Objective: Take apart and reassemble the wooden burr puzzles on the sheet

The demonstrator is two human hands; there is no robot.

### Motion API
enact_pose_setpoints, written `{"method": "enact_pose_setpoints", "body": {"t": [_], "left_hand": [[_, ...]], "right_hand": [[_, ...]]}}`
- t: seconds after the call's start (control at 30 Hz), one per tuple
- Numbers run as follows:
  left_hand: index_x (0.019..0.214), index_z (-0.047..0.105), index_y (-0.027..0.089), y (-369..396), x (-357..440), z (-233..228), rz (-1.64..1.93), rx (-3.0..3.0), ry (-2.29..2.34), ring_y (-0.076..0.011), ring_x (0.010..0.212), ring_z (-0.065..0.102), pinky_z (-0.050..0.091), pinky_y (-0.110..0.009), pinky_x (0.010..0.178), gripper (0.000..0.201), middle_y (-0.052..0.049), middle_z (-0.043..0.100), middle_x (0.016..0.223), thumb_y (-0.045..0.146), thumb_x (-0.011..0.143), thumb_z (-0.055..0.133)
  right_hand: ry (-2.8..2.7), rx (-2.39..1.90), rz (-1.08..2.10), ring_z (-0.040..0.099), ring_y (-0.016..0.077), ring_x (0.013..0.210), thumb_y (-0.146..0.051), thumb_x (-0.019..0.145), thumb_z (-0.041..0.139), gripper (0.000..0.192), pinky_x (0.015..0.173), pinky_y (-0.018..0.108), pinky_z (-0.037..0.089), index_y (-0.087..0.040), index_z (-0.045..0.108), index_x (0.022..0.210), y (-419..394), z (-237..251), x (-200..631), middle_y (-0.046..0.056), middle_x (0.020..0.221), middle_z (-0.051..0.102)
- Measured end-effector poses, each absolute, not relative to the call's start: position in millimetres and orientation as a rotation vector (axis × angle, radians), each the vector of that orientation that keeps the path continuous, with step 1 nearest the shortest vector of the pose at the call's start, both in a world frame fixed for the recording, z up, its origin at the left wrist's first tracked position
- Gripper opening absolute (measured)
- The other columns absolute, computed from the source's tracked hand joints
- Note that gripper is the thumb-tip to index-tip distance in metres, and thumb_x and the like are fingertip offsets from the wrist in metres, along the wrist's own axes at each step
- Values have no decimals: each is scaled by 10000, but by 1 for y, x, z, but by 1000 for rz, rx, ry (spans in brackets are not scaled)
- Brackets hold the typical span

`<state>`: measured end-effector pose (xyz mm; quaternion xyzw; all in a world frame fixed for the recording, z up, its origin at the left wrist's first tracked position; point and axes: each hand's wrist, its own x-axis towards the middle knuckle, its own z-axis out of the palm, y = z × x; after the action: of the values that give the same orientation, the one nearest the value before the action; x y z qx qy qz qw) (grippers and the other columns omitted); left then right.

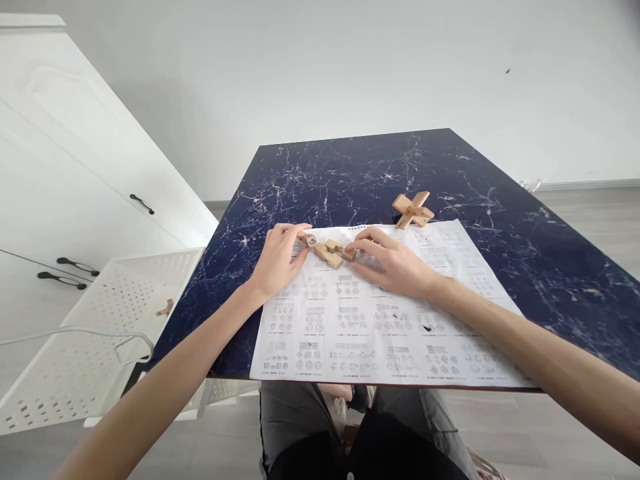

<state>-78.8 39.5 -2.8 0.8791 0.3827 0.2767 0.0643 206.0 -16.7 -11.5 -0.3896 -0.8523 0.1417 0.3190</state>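
While both hands rest on the big paper sheet [380,320], they meet at a small bunch of wooden puzzle pieces [330,252] lying near the sheet's far edge. The left hand [277,260] is at the left end of the pieces, and its fingers [293,230] curl narrow around that end, where a little white tag [312,241] sticks out. The right hand [395,263] is at the right end of the pieces, and its fingers [367,243] pinch that end close. The pieces lie flat on the sheet, between the two hands.

The sheet is full of small drawings and lies on a dark blue counter [500,220] with pale veins, reaching to the counter's near edge. Just past the sheet's far edge, a bit to the right, stands a finished wooden cross puzzle [413,210] on the counter. Left of the sheet, below the counter, is a white basket [75,347] with holes, and one small wooden piece [165,308] lies in it. Behind the basket is a white cupboard [60,167] with dark handles.
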Motion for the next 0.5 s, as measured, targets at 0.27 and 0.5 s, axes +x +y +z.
{"method": "enact_pose_setpoints", "body": {"t": [0.27,0.5], "left_hand": [[1386,546,243,32,-74,3,1056,2420,1167,-269,1185,680,518,-455,1071,343,-88,706,1195,330,1063,624],[1241,654,193,39,-73,11,1030,1675,996,-232,1096,703,573,-380,976,359,-84,738,1111,481,1026,663]], "right_hand": [[-2220,-1045,400,681,284,955,-342,1063,567,242,833,509,615,-241,629,1274,-17,-13,204,139,1222,623],[-2232,-1044,403,689,301,983,-338,1060,563,282,837,521,622,-271,639,1323,-15,-16,205,141,1240,635]]}}
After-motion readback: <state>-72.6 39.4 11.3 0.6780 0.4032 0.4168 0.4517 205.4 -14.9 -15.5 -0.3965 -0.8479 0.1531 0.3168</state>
